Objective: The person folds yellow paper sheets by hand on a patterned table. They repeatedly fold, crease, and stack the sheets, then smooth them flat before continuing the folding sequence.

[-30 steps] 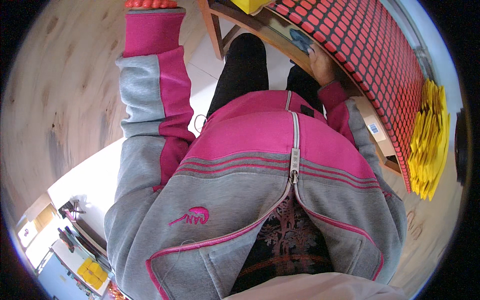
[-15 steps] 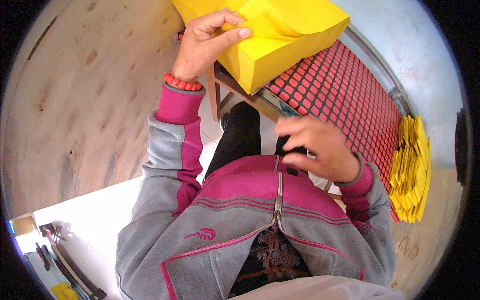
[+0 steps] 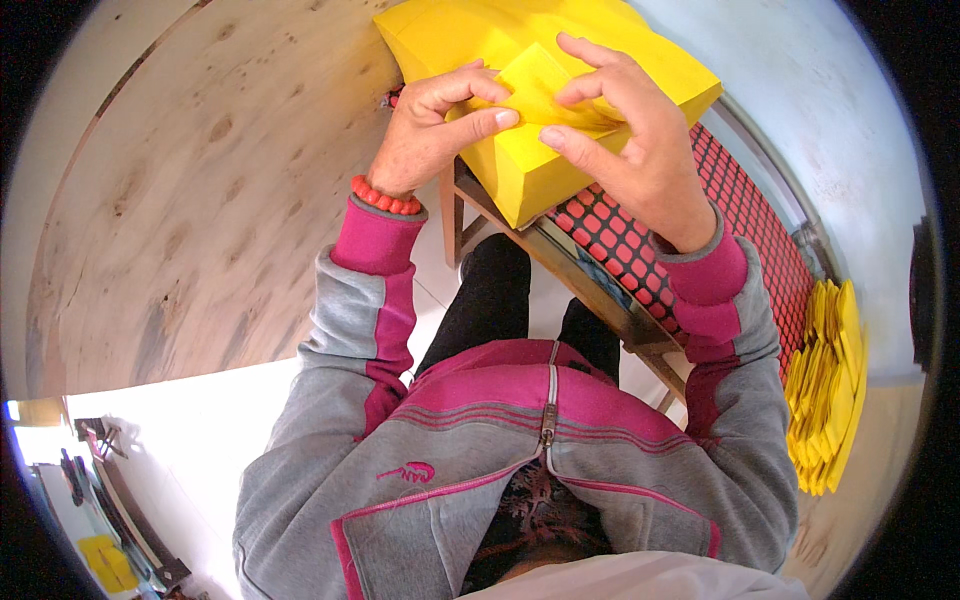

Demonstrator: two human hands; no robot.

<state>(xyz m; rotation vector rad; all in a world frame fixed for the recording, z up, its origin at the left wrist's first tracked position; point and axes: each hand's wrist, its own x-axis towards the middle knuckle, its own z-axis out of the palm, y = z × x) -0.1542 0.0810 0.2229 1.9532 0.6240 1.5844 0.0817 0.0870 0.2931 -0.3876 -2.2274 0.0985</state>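
Pinching the edge of a small, folded yellow flap of paper-like sheet [image 3: 535, 78], the left hand [image 3: 428, 125] keeps its thumb and forefinger close together over the left end of a long table with a red-and-black patterned cover [image 3: 615, 228]. The flap rises from the top of a broad, yellow, box-edged packet of the same sheet [image 3: 520, 180], which lies on that left end of the table, one corner reaching its near edge. Over the table too, the right hand [image 3: 640, 140] faces the flap from the right, fingers curved and spread, a wide gap between thumb and forefinger; whether a fingertip touches the packet, I cannot tell. A bracelet of round red beads [image 3: 386, 196] circles the left wrist. At the table's right end is a thick stack of thin, folded yellow sheets [image 3: 825, 390]. Two legs in black trousers [image 3: 495, 290] stand at the table's near side.
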